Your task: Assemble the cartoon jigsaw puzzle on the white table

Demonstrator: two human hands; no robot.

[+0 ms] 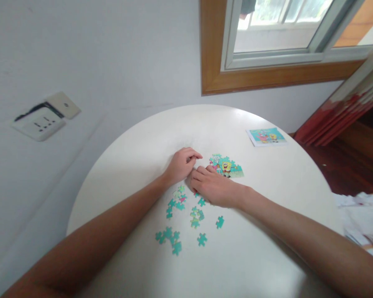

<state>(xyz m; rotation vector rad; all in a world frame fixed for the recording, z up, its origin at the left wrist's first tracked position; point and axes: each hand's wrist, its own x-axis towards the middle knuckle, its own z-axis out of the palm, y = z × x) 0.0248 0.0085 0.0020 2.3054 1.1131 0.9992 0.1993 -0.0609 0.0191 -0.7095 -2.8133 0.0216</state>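
A partly joined jigsaw puzzle (226, 165) with cartoon figures lies on the white round table (136, 165). My left hand (182, 165) rests left of it, its fingers curled together near the thumb; whatever they may hold is hidden. Just in front of that, my right hand (214, 188) lies palm down with bent fingers at the puzzle's lower left edge, covering part of it. What is under its fingertips cannot be seen. Loose teal puzzle pieces (202, 239) are scattered nearer to me, with a cluster (168, 232) at the left and a small pile (197, 215) below my right hand.
A picture card or booklet (267, 136) of the same cartoon lies at the table's far right. The wall with a loose socket plate (40, 123) borders the table at the left. Behind stands a window (276, 33); a red and white curtain (332, 107) hangs at the right.
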